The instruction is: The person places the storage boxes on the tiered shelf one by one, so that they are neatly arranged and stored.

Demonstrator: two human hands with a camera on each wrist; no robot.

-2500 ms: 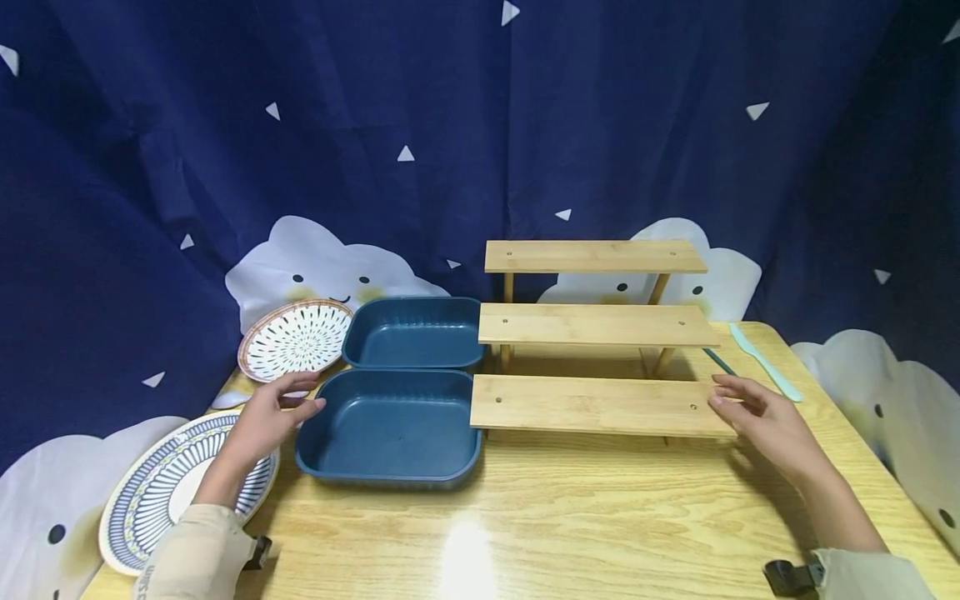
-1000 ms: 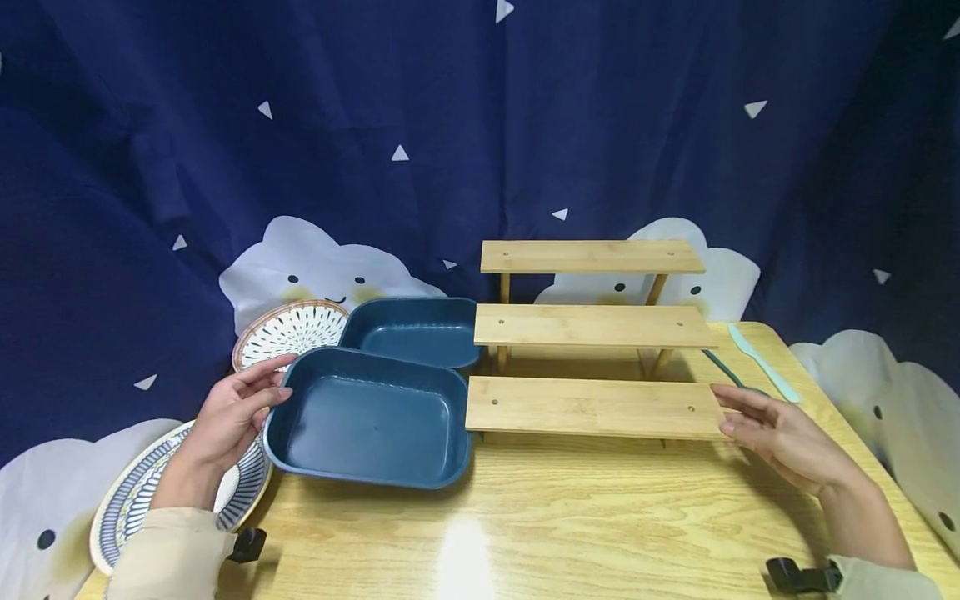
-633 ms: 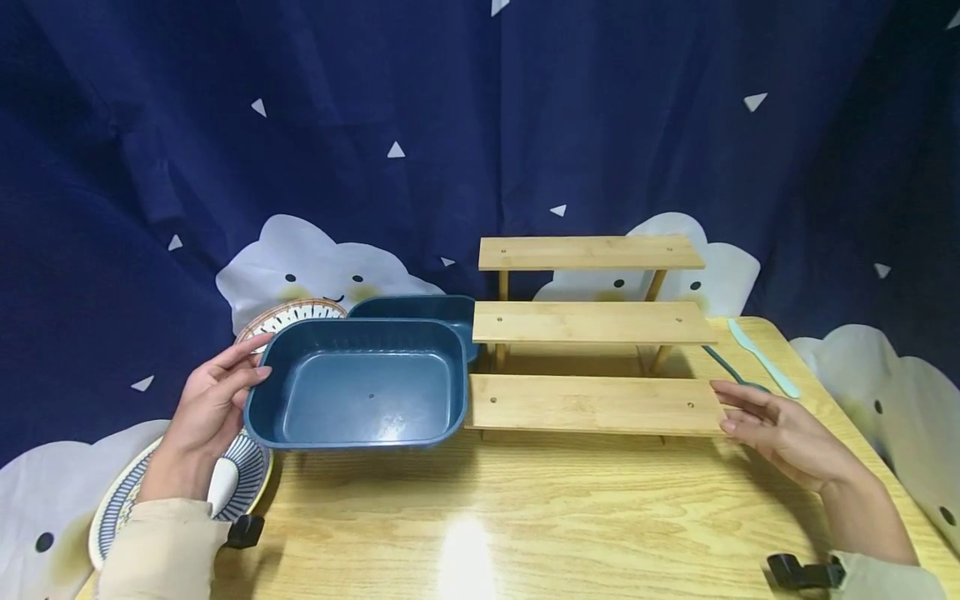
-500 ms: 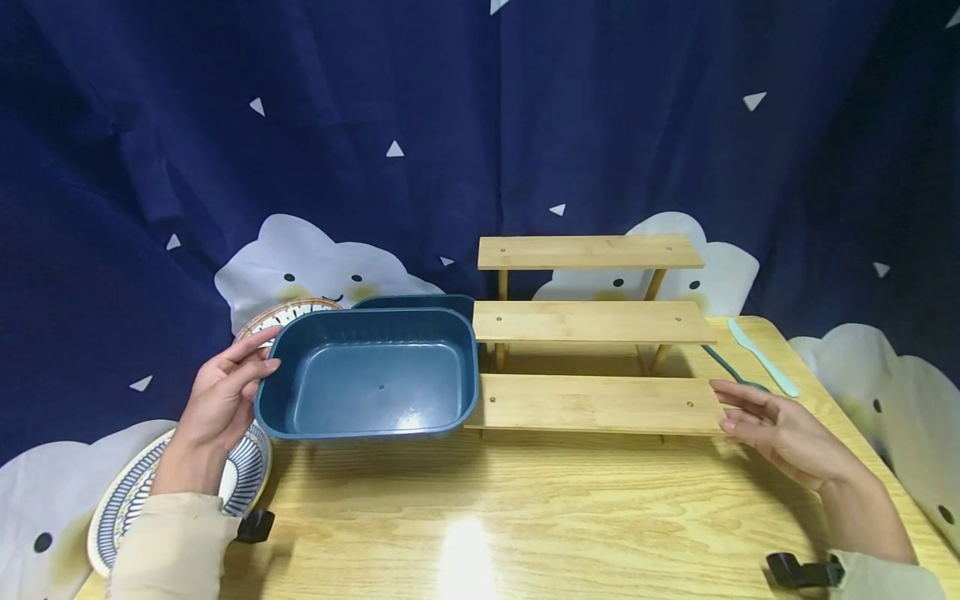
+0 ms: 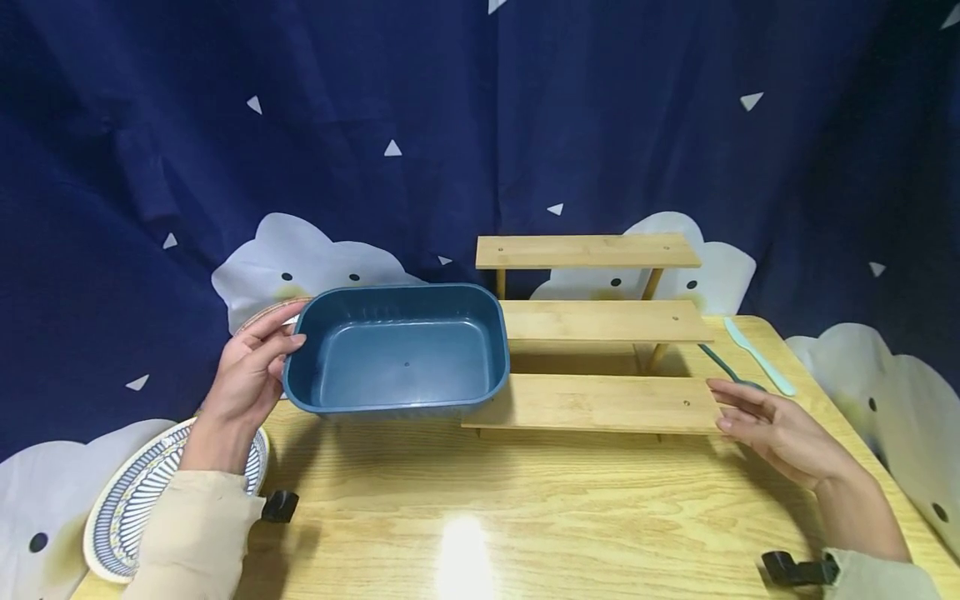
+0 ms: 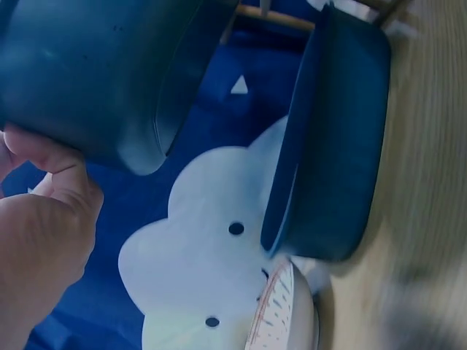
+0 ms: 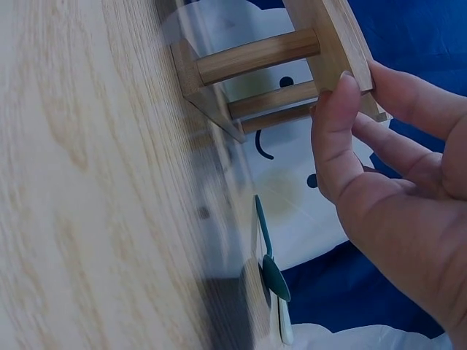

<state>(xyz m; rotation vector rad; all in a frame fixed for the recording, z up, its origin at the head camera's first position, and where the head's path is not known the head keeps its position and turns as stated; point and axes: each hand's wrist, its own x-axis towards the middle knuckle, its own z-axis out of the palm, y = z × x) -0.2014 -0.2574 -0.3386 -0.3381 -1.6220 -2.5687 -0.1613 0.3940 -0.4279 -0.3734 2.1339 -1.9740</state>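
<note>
**Blue Box Held Up Beside Wooden Stand**

A person's left hand (image 5: 247, 371) pinches a blue box (image 5: 401, 358) at its nine o'clock end, holding it above a wooden table (image 5: 420, 500). The box faces the head camera, showing a smooth floor with a small dot at the middle. At its three o'clock side is a three-step stand (image 5: 600, 321), partly behind it; whether the two touch cannot be told. The right hand (image 5: 780, 437), well apart from the left, pinches the three o'clock end of the lowest shelf (image 5: 607, 404) between thumb and fingers. Toward three o'clock of the stand lie a dark green spoon (image 5: 718, 360) and a pale green knife (image 5: 759, 357). A second box (image 6: 336, 138), also blue, stands on the table in the left wrist view, its contents hidden; a speckled dish (image 6: 276, 310) sits between its six and seven o'clock. A blue-patterned plate (image 5: 123, 504), partly covered by a sleeve (image 5: 187, 533), lies toward the held box's eight o'clock. At twelve o'clock hangs a dark curtain (image 5: 337, 125).
</note>
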